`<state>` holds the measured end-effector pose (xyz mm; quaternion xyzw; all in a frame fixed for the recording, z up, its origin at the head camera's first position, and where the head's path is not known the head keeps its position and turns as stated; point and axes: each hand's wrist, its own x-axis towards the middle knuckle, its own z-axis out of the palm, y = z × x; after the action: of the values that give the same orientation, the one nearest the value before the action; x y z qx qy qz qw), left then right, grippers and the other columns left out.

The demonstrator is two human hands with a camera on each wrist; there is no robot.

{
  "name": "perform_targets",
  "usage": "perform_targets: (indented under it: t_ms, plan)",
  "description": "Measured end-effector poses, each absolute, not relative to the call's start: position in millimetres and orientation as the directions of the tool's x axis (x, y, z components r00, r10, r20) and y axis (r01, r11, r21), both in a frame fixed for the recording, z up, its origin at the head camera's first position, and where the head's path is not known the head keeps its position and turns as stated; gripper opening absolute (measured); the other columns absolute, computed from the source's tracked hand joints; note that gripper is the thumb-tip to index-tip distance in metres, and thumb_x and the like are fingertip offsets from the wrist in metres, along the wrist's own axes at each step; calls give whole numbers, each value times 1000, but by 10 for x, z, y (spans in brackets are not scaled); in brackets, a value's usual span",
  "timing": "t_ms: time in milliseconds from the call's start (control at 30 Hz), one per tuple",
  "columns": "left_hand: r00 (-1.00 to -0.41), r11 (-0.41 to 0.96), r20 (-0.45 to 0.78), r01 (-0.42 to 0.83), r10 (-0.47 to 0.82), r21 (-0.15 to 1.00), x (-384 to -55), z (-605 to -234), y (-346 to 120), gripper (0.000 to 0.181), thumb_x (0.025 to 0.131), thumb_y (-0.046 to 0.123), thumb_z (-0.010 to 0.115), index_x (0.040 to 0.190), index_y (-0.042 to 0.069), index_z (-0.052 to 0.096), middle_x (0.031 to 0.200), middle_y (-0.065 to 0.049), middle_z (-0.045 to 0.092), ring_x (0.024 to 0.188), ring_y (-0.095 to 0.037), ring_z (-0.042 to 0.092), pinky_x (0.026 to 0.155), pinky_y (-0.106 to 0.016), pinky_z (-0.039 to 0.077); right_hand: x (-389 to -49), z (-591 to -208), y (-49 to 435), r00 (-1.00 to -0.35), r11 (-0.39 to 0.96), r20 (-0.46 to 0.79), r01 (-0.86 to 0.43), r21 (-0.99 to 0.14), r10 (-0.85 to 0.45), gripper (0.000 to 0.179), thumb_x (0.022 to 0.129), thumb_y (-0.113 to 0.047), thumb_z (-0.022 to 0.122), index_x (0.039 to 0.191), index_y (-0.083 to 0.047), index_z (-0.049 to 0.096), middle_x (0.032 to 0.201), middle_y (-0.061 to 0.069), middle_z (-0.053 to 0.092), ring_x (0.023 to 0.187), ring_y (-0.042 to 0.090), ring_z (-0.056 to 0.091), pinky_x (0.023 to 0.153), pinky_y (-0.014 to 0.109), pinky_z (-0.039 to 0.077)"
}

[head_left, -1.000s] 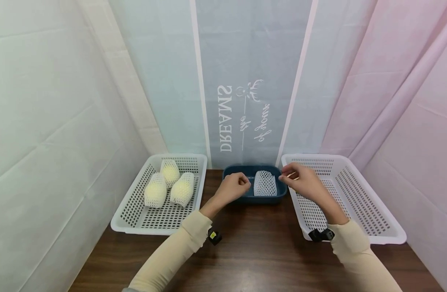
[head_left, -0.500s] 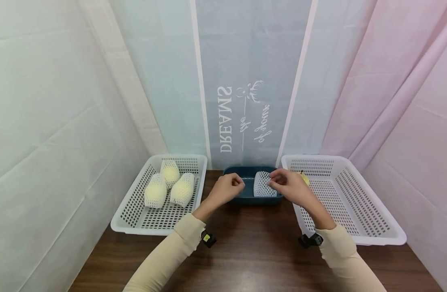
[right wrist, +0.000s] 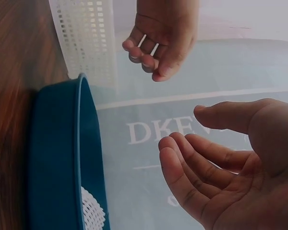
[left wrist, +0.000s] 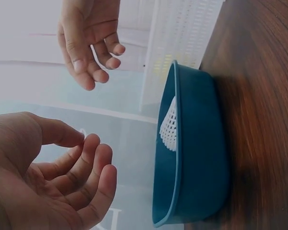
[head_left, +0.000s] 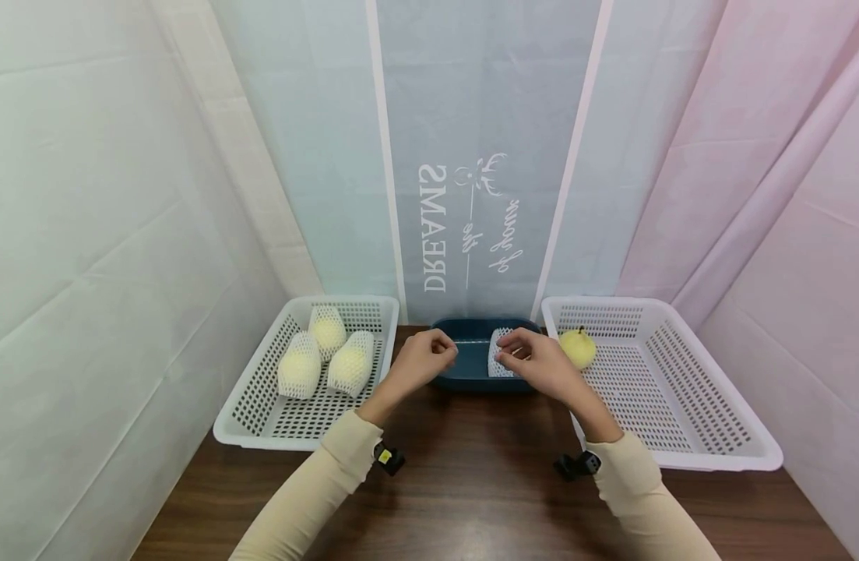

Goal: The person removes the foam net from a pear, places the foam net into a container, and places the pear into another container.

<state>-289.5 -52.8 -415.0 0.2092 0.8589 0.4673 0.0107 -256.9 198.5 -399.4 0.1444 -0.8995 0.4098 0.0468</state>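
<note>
My left hand (head_left: 420,360) hovers over the left end of a dark blue oblong tub (head_left: 464,386), its fingers loosely bent and thumb tip at the index fingertip. Nothing shows between them. My right hand (head_left: 544,368) is above the tub's right end, thumb and fingers apart, holding nothing. Inside the tub lies a white foam fruit net (left wrist: 169,129), partly covered by the right hand in the head view. Both wrist views show the hands raised clear of the tub, facing each other. A bare yellow-green pear (head_left: 577,348) sits just beyond the right hand.
At left, a white perforated basket (head_left: 299,444) holds three pale yellow fruits in foam nets (head_left: 350,364). The pear lies in the left back corner of another white basket (head_left: 723,460) at right. A printed curtain (head_left: 471,93) hangs behind the brown wooden table (head_left: 471,483).
Both hands have shifted left, the right one from the right basket's edge to over the tub. The pear, hidden at first, has come into sight in the right basket.
</note>
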Motion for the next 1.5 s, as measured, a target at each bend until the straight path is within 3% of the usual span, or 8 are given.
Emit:
perform_targets:
  t_ms: [300, 467, 633, 900, 1167, 1367, 1500]
  plan:
    - [-919, 480, 190, 348, 346, 805, -2922, -4156, -619, 15, 106, 14, 61, 105, 9, 75, 88, -6, 77, 81, -27, 75, 69, -31, 56, -2638, -4116, 1882, -951, 595, 186, -299, -746, -245, 27, 102, -20, 73, 124, -6, 71, 111, 13, 77, 90, 21, 74, 75, 32, 60]
    - [-926, 482, 183, 332, 329, 811, -2934, -4159, -675, 15, 105, 14, 61, 105, 7, 74, 89, -8, 76, 82, -29, 75, 66, -30, 55, -2654, -4183, 1790, -947, 554, 182, -303, -775, -264, 30, 103, -18, 72, 128, -2, 68, 111, 15, 76, 89, 33, 75, 73, 31, 60]
    - [-934, 487, 183, 319, 307, 813, -2942, -4152, -737, 16, 105, 16, 63, 107, 5, 74, 93, -10, 76, 80, -21, 72, 73, -32, 57, -2669, -4230, 1669, -949, 535, 157, -285, -795, -272, 31, 104, -17, 70, 131, -2, 65, 111, 15, 76, 90, 36, 74, 72, 31, 60]
    - [-945, 516, 174, 300, 278, 803, -2949, -4115, -847, 17, 106, 23, 64, 113, 11, 73, 117, -9, 73, 104, -24, 68, 93, -45, 57, -2697, -4312, 1491, -952, 531, 143, -272, -803, -272, 30, 103, -16, 71, 129, -3, 66, 108, 13, 77, 81, 21, 72, 71, 31, 58]
    - [-954, 534, 178, 284, 242, 796, -2969, -4080, -913, 17, 104, 22, 64, 110, 10, 75, 111, -9, 75, 103, -26, 70, 92, -46, 56, -2714, -4424, 1352, -952, 472, 102, -235, -850, -290, 29, 104, -13, 69, 130, -2, 66, 110, 13, 76, 87, 33, 75, 70, 30, 58]
    - [-962, 552, 167, 261, 215, 792, -2982, -4055, -980, 16, 105, 22, 65, 110, 11, 74, 104, -8, 75, 94, -23, 69, 81, -40, 55, -2727, -4460, 1247, -956, 450, 73, -200, -871, -283, 29, 103, -13, 70, 130, -3, 66, 113, 14, 76, 86, 28, 76, 76, 39, 63]
    - [-971, 581, 156, 235, 184, 779, -3010, -4054, -1035, 17, 104, 26, 65, 111, 13, 74, 109, -7, 74, 100, -25, 68, 84, -41, 56, -2728, -4469, 1180, -955, 427, 50, -178, -887, -293, 32, 104, -13, 69, 133, -1, 64, 115, 15, 75, 95, 36, 75, 84, 48, 64]
